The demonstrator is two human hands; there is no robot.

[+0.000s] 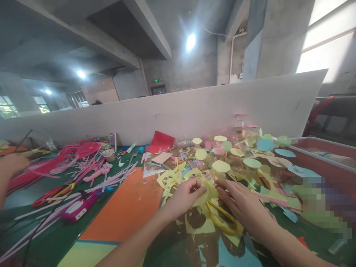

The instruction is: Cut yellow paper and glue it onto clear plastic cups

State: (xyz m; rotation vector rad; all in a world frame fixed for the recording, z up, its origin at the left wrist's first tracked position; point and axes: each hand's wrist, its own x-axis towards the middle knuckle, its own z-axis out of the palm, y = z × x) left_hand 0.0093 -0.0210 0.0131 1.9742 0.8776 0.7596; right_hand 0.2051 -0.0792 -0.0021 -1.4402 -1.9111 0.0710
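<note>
Crumpled yellow paper (pixel 208 191) lies gathered between the fingertips of both hands. The left hand (pixel 185 198) curls over it, pinching, and the right hand (pixel 241 202) presses on it with fingers spread. On the green work table (pixel 52 230), one orange card sheet (pixel 122 207) lies at eight o'clock, and uncountable pastel paper discs (pixel 236 155) heap at one o'clock. One yellow-looped scissor handle (pixel 218 219) lies at five o'clock, its blades hidden. A co-worker's hand (pixel 13 165) shows at nine o'clock, cut off by the frame. A pixelated patch (pixel 322 207) hides whatever lies at four o'clock.

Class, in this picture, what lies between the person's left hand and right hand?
In the head view, crumpled yellow paper lies between the left hand and the right hand, touching both.
</note>
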